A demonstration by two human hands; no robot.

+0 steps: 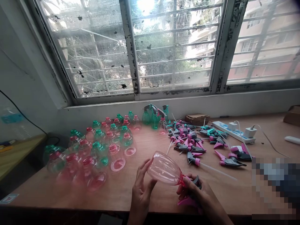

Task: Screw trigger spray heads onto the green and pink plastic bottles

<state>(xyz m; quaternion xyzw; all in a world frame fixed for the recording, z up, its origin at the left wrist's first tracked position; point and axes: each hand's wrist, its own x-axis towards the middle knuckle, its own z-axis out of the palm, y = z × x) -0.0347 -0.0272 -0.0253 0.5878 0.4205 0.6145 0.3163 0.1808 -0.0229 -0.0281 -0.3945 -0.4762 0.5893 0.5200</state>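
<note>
A clear pink plastic bottle (pixel 165 168) is tilted nearly sideways above the front of the table, its neck pointing right and down. The fingers and thumb of my left hand (pixel 142 184) are closed around its base end. At the neck, my right hand (pixel 195 190) grips a black and pink trigger spray head (pixel 189 201), partly hidden behind the fingers. Whether the spray head's thread is engaged on the neck I cannot tell. Beyond my right hand lies a loose spray head (pixel 193 159) with a long clear tube.
Several open pink and green bottles (pixel 99 150) stand on the left of the table (pixel 150 140). Bottles with spray heads (pixel 155 118) are at the back. A pile of spray heads (pixel 187 134), a power strip (pixel 232 131) with plugged chargers and a blurred-out area (pixel 276 184) occupy the right.
</note>
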